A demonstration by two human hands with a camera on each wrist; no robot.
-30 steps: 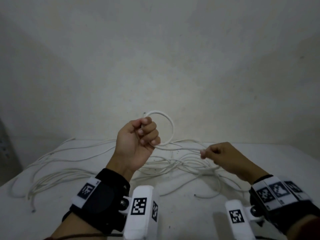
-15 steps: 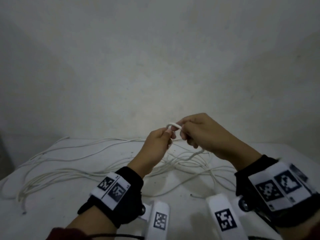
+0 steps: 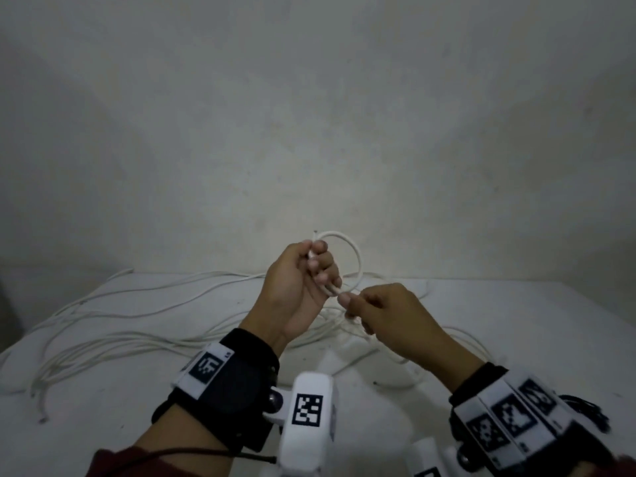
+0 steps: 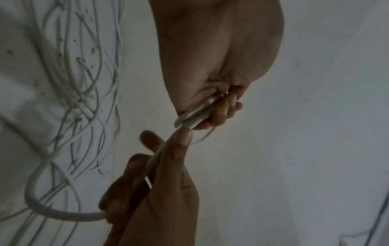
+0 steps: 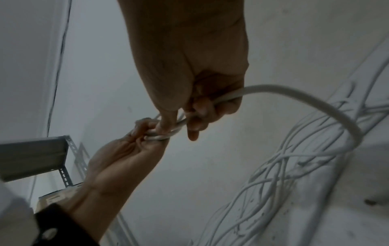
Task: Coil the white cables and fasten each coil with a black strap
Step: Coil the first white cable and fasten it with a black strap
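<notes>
My left hand [image 3: 303,284] is raised above the table and grips a small coil of white cable [image 3: 356,256], whose loops stand up to the right of its fingers. In the left wrist view the loops [image 4: 195,116] lie pressed in the curled fingers. Just right of it, my right hand [image 3: 375,308] pinches the same cable [image 5: 294,94] between thumb and fingers. From that hand the cable trails down to the loose white cables [image 3: 137,342] on the table. No black strap shows in any view.
A white table [image 3: 516,339] carries several tangled white cables spread from the left side to the middle. A plain wall rises right behind it. A metal shelf rack [image 5: 42,156] stands off to the left, seen in the right wrist view.
Half a second ago both hands met at the top of the coil. Now the right hand has dropped down and right along the cable, and another loop stands in the left hand.
</notes>
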